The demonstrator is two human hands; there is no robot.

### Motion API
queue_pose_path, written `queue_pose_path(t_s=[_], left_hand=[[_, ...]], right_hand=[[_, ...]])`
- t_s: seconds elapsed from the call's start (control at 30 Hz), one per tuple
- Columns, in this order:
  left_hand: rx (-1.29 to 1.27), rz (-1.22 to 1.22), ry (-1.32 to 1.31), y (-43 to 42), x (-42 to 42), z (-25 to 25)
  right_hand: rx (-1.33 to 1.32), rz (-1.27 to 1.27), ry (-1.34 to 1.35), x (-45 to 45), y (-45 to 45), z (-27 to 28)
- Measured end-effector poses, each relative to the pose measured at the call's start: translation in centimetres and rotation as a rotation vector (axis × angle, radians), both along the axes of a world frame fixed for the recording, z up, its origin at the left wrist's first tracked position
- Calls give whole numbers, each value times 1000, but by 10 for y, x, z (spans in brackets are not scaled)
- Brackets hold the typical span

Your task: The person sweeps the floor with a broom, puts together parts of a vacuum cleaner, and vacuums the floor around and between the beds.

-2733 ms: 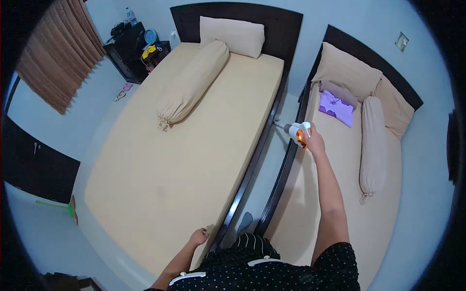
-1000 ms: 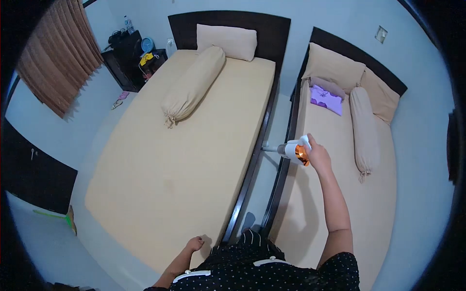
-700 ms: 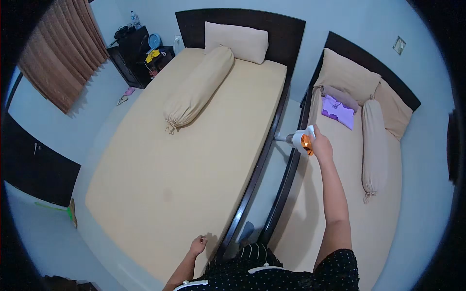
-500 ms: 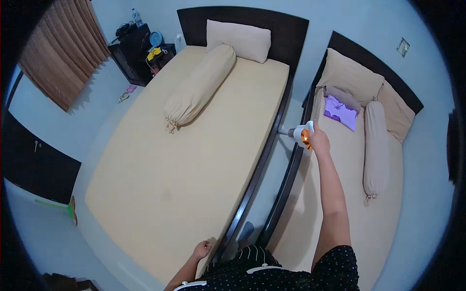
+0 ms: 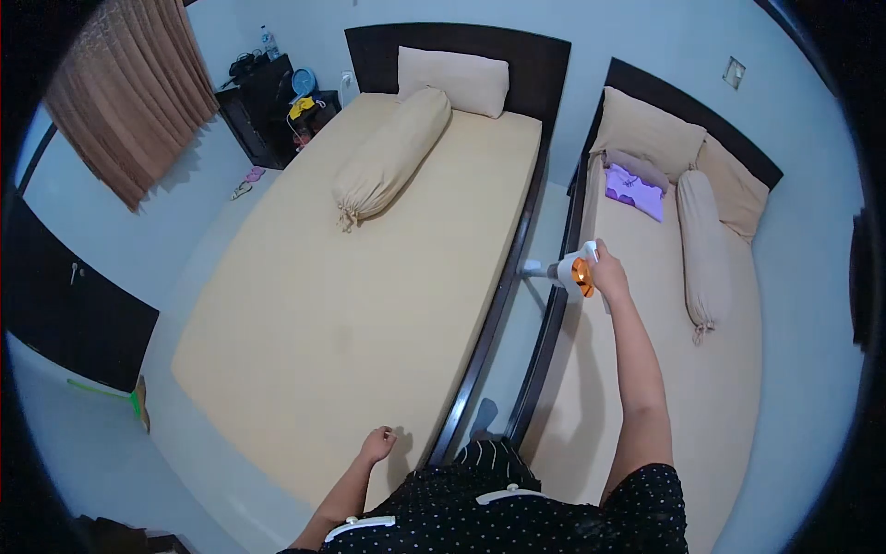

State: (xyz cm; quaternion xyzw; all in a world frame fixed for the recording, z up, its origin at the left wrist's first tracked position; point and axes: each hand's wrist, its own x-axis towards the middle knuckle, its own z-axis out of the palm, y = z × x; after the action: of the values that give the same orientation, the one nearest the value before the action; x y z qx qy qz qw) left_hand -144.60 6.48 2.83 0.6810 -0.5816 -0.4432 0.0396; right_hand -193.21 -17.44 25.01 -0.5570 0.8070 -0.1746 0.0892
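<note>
My right hand (image 5: 609,275) is wrapped around the handle of a white and orange handheld vacuum cleaner (image 5: 580,274). Its tube points left and down, reaching across the gap between the two beds near the dark side rail of the larger one (image 5: 489,343). The lower end of the vacuum is partly hidden. My left hand (image 5: 377,445) hangs over the near part of the larger bed's cream mattress (image 5: 305,314), fingers curled in and nothing visible in them.
A bolster (image 5: 395,159) and a pillow (image 5: 452,81) lie on the larger bed. The smaller bed holds pillows (image 5: 651,127), another bolster (image 5: 703,254) and folded purple cloth (image 5: 634,192). Dark rails edge the narrow floor gap (image 5: 513,319). Slippers (image 5: 247,183) lie left, near a dark cabinet (image 5: 263,115).
The view has shifted slightly. My left hand has risen a little over the mattress. The vacuum's tube now shows lower in the gap, still in my right hand.
</note>
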Motion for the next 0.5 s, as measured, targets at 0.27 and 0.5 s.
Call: queue_pose_path(t_s=[0.27, 0.5], left_hand=[[98, -144, -82, 74, 64, -33], [150, -336, -161, 101, 81, -53]], right_hand=[[36, -28, 17, 49, 158, 26], [87, -54, 23, 64, 241, 37]])
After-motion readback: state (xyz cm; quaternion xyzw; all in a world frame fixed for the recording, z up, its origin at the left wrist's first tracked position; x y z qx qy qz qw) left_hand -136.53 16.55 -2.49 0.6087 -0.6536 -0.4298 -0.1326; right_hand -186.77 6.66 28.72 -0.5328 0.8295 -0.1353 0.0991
